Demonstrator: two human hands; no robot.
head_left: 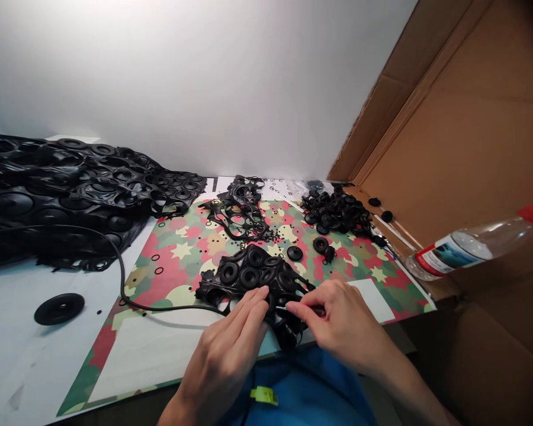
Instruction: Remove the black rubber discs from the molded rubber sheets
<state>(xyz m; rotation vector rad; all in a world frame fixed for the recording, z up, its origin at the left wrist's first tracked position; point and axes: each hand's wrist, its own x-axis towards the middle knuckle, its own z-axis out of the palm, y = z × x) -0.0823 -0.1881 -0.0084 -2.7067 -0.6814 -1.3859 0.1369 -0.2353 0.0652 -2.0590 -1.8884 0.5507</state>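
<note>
A black rubber sheet of moulded rings point(249, 277) lies on the camouflage-patterned mat point(182, 260) near the table's front edge. My left hand point(231, 343) rests its fingers on the sheet's near edge, fingers pressed together on the rubber. My right hand point(337, 319) is closed in a pinch on a thin tool point(288, 308) whose tip touches the sheet beside my left fingertips. Two loose black rings point(295, 253) lie just beyond the sheet.
A big stack of black rubber sheets point(62, 195) fills the left. Emptied rubber webbing point(237, 210) and a heap of cut rings point(337, 213) lie at the back. A cardboard box point(462, 136) with a plastic bottle point(471, 245) stands right. A black disc point(59, 308) and cable point(124, 284) lie left.
</note>
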